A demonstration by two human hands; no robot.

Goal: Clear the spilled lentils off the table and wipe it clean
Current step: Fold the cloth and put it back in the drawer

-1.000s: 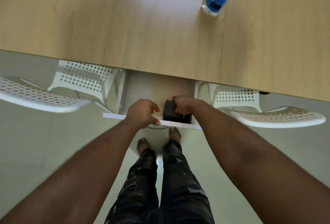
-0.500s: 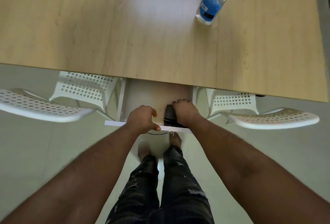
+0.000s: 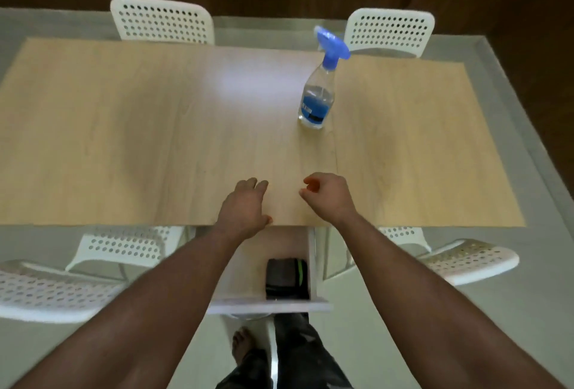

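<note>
With both hands loosely curled and empty over the near desk, the open drawer may be bumped.

The spray bottle label is unreadable.

2 bare forearms, no sleeves. Left hand and right hand without rings or watch. Dark trousers with pale flecks. 1 bare foot visible.
</note>
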